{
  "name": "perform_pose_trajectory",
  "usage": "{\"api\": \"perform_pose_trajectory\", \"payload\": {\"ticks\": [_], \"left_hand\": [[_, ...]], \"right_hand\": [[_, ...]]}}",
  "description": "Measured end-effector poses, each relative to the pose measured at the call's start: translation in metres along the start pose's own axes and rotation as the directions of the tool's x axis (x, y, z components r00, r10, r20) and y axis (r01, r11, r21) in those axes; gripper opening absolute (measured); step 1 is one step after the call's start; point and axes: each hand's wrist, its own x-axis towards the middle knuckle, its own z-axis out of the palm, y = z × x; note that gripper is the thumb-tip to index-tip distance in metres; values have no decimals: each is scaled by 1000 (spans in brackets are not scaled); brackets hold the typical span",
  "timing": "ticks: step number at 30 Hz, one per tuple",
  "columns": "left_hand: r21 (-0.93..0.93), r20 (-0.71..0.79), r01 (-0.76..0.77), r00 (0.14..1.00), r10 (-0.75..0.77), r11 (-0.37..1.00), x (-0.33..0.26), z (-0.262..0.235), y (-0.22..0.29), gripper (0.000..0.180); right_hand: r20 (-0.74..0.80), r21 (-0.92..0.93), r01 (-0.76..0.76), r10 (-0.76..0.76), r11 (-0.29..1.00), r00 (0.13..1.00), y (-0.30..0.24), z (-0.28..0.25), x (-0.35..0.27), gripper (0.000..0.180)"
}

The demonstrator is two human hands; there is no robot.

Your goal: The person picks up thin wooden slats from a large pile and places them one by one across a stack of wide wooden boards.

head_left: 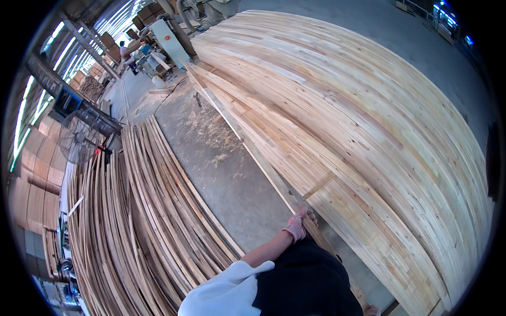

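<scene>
My left hand (298, 225), in a pinkish knitted work glove, is closed around a long narrow wooden strip (273, 178). The strip slants from the far left, near a machine cabinet, back past my body toward the lower edge. Beside it on the right spreads a broad layer of pale wooden boards (369, 131), laid lengthwise side by side. Only a sliver of my right hand (372, 310) shows at the bottom edge, close to the strip's near end; its fingers are mostly cut off.
Many long, thin wooden strips (158, 210) lie heaped on the left. Sawdust (216, 142) covers part of the grey floor between. A large fan (79, 138) stands farther left. Beyond are a pale machine cabinet (169, 42) and another person (126, 52) beside machinery.
</scene>
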Motion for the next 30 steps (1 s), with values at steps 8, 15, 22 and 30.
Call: {"api": "perform_pose_trajectory", "payload": {"ticks": [8,15,22,30], "left_hand": [[75,-136,-76,987,86,994,-19,19,-53,21],[39,-186,-112,976,118,993,-32,9,-72,21],[195,-250,-190,939,236,962,-42,-24,-36,26],[258,415,348,803,-428,901,-32,-57,-112,36]], "right_hand": [[-51,63,280,-277,958,960,159,98,45,32],[-147,231,322,-294,918,944,156,69,38,47],[364,-185,51,20,981,931,-37,-74,50,56],[264,83,319,-330,944,906,-241,-115,94,52]]}}
